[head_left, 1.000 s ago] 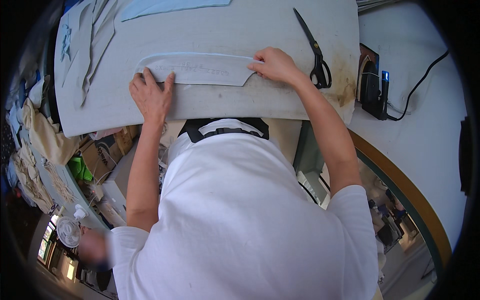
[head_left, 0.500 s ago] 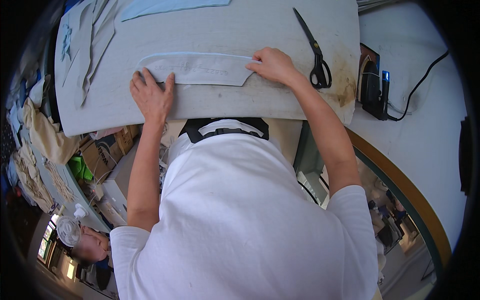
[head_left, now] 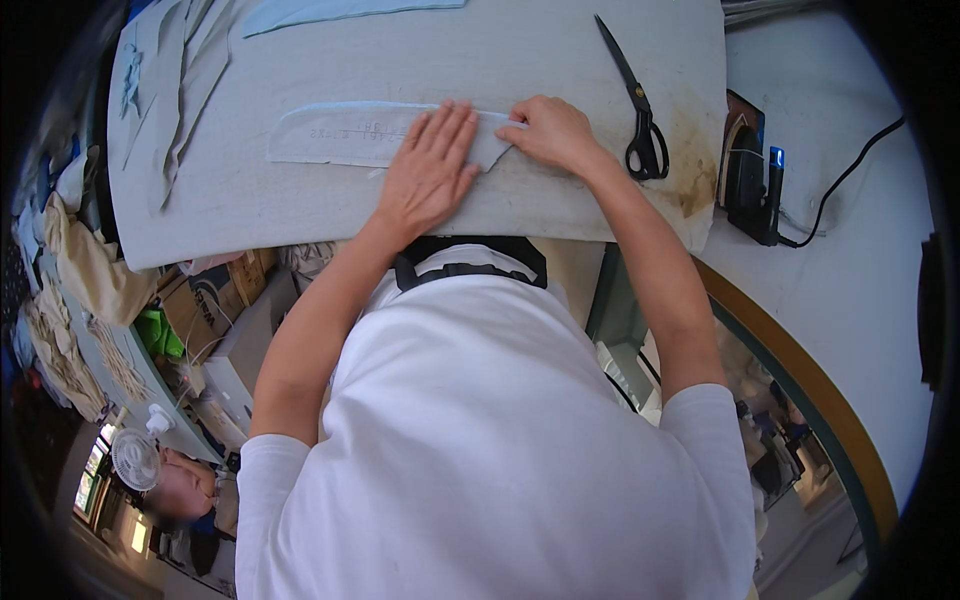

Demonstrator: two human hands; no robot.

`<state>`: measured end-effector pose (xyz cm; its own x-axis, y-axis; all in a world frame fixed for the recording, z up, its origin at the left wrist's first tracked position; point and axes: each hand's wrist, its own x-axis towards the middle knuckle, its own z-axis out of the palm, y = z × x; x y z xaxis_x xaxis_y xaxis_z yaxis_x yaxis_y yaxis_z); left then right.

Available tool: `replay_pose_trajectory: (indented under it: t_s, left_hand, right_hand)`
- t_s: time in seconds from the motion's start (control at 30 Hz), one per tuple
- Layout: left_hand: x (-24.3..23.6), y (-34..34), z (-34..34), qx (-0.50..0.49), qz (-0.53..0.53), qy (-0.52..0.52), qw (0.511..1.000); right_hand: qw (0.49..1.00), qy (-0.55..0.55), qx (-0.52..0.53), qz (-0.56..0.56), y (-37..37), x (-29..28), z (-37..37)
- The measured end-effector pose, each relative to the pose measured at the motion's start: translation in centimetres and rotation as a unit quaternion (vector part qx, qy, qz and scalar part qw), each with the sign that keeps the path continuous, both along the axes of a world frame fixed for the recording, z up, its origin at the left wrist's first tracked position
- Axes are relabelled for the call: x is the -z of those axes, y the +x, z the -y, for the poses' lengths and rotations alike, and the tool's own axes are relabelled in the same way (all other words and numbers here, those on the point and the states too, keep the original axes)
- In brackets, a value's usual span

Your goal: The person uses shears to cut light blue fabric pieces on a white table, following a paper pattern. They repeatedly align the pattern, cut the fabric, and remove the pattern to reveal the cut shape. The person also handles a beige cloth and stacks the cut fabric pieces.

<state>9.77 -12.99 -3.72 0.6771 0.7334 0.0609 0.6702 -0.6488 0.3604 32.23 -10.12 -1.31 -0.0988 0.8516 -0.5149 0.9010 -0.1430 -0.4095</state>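
A long, pale grey cloth piece (head_left: 340, 140) with a curved, light blue upper edge and faint markings lies flat on the padded table (head_left: 380, 60). My left hand (head_left: 430, 170) rests palm down across its right half, fingers stretched out and covering part of the markings. At the piece's right end, my right hand (head_left: 552, 132) is closed, with thumb and forefinger pinching the corner. The exact grip under those fingers is partly hidden. To the right of this hand lie black scissors (head_left: 640, 105), blades pointing away from me.
Grey cloth strips (head_left: 180, 90) lie at the table's far left, and a light blue cloth (head_left: 340, 12) at the far edge. A corded iron (head_left: 745, 180) stands right of the table. Another person (head_left: 185, 490) and a white fan (head_left: 136, 459) appear at lower left.
My left hand has moved right, from the piece's left end to its right half, and now lies flat. My right hand stays at the right end.
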Motion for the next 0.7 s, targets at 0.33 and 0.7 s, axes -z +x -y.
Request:
replay_pose_trajectory:
  t_s: [0.33, 0.7]
  left_hand:
    - [0.7, 1.3, 0.4, 0.04, -0.035, -0.004, 0.999]
    - [0.3, 5.7, -0.4, 0.033, 0.09, 0.05, 0.994]
  right_hand:
    - [0.968, 0.089, 0.22, 0.082, 7.0, -3.0, 3.6]
    - [0.934, 0.263, 0.228, 0.084, 13.3, 2.8, 10.2]
